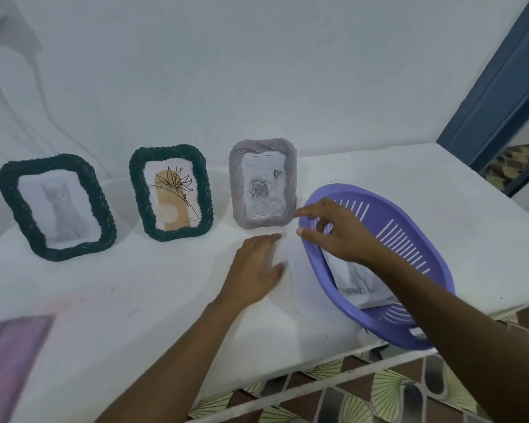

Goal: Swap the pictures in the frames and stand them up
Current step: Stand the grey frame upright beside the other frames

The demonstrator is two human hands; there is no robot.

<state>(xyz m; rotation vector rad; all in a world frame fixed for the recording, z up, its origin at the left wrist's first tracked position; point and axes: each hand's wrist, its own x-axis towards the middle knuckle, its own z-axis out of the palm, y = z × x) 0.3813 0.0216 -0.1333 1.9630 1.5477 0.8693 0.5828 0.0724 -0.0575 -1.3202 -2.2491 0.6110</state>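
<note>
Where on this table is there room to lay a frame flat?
Free: the cloth before the cat frame and flower frame, left of the left hand; also behind the basket. Crowded: between grey frame, right hand and basket.

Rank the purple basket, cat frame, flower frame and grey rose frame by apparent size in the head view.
1. purple basket
2. cat frame
3. flower frame
4. grey rose frame
The order of the frames is unsure: wide-angle stretch may enlarge the cat frame.
</note>
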